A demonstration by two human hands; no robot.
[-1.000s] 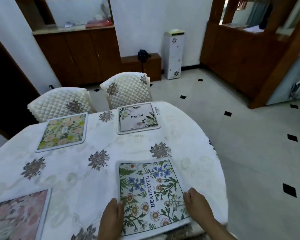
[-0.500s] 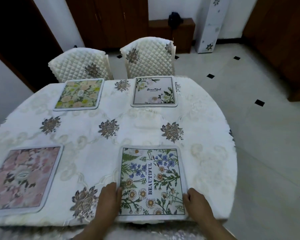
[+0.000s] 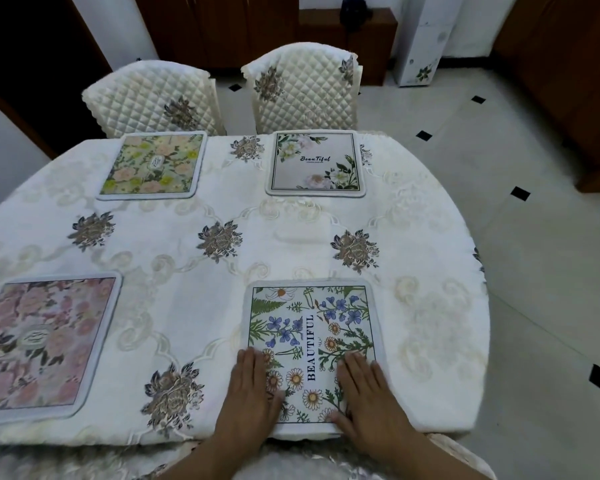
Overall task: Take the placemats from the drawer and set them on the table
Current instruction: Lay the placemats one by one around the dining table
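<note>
Wildflower placemat (image 3: 312,341) flat under both hands (left hand (image 3: 253,393), right hand (image 3: 368,400)), palms open, pressing near corners.

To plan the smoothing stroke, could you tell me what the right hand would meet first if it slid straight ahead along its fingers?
Only more of the daisy-and-blue-flower BEAUTIFUL placemat under the right hand, then bare white embroidered tablecloth; the way looks free.

A cream tablecloth (image 3: 291,233) is patterned with brown-grey flowers; the near placemat (image 3: 312,341) is printed with blue flowers and daisies; pink blooms are shown on the left placemat (image 3: 42,341); quilted cream chair covers (image 3: 302,95) are seen.
</note>
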